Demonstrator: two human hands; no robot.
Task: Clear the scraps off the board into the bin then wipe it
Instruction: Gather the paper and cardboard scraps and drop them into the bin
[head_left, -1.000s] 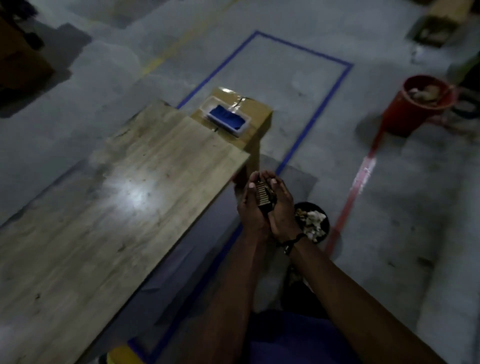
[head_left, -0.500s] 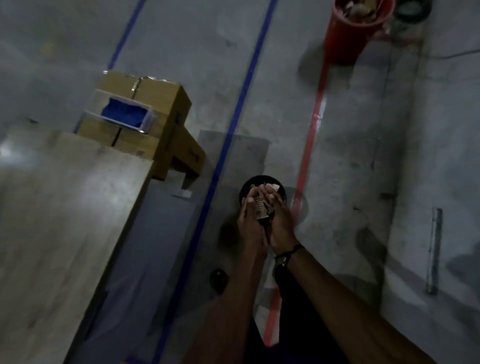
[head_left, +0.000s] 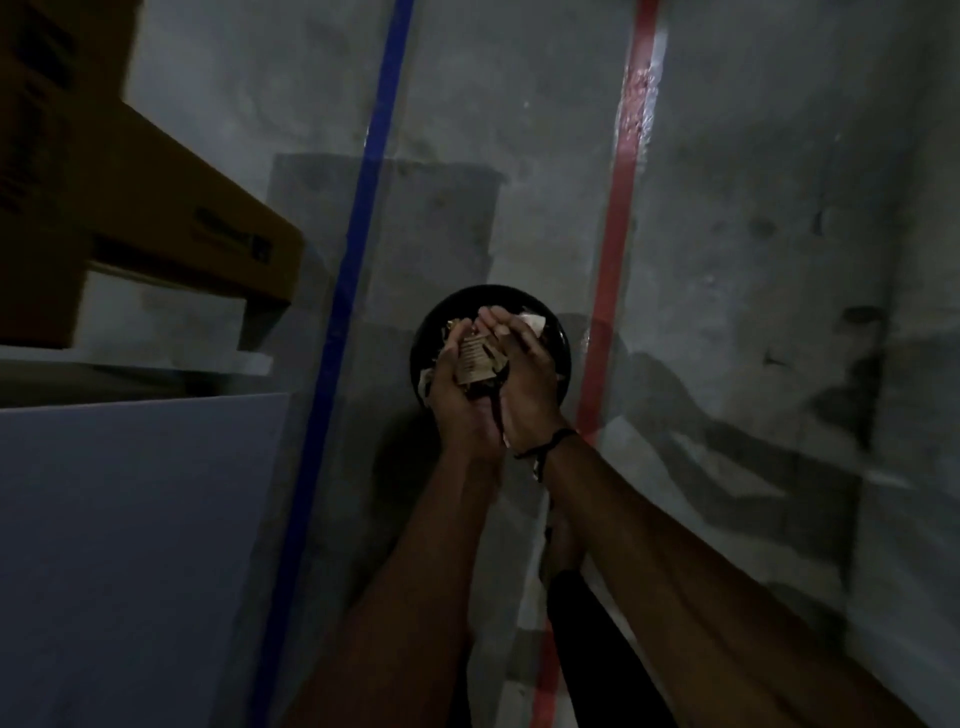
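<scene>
Grey concrete floor (head_left: 727, 260) runs under everything, marked by a blue tape line (head_left: 363, 218) and a red tape line (head_left: 615, 234). Between them sits a round black bin (head_left: 563, 358), paper already lying inside. Directly above it the left hand (head_left: 460, 395) and right hand (head_left: 524, 384) are cupped together, each grip curled round a bundle of torn brown paper scraps (head_left: 475, 358) (not yet dropped). My guess: clearing is nearly done, releasing comes next, wiping remains. Neither the board nor any cloth shows from here. A brown cardboard box (head_left: 156, 208) sits at left.
</scene>
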